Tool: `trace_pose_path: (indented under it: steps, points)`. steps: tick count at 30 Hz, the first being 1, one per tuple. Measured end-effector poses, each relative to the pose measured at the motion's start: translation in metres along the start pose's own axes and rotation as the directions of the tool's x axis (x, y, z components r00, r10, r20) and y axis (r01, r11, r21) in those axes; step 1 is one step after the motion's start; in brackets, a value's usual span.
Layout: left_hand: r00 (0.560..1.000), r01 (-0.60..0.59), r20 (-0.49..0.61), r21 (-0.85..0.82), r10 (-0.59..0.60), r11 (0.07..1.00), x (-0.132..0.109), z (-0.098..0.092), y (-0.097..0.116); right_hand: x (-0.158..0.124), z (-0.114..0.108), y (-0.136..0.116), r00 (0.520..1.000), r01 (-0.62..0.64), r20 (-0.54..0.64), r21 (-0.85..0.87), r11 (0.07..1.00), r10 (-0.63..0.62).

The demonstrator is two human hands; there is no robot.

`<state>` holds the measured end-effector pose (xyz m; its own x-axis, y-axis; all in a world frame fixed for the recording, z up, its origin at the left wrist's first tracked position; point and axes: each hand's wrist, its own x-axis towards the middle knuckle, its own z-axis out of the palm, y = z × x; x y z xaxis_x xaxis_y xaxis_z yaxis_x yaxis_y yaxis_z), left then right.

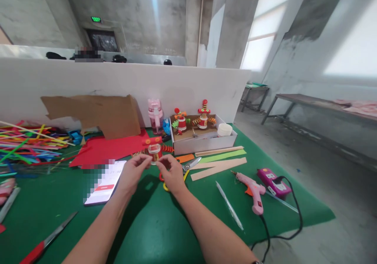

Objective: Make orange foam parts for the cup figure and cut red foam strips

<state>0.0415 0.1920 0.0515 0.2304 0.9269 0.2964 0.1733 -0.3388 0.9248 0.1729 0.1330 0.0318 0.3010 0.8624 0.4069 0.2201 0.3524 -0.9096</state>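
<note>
Between my hands is a small red and white cup figure (154, 152), with accordion-folded orange-red paper strips sticking out at its sides. A red roll (152, 141) with orange discs shows just above it. My left hand (136, 170) pinches at the figure's lower left side. On the lower right side, my right hand (172, 173) has its thumb and finger closed. The fingertips partly hide the bottom of the figure. Scissors (191, 164) with red and yellow handles lie beneath and beside my right hand, which covers part of them.
Behind stands a shallow box (206, 143) with two similar figures and a white tape roll (224, 129). Paper strips (219, 168), a pen (229, 206) and a corded pink glue gun (251, 189) lie right. Left are a phone (106, 183), red-handled scissors (48, 240) and colourful sticks (29, 142).
</note>
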Motion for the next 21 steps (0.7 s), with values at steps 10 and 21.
trace_pose_path:
  steps: [10, 21]
  points:
    - [0.979, 0.071, 0.195, -0.093, -0.052, 0.993, 0.001, 0.002, -0.014, 0.007, -0.014, -0.007, 0.988, 0.098, 0.135, -0.17, 0.981, -0.075]
    - [0.929, 0.117, 0.364, -0.108, -0.07, 0.987, 0.004, -0.009, -0.018, 0.007, -0.019, -0.003, 0.939, -0.187, 0.301, 0.047, 0.981, 0.165]
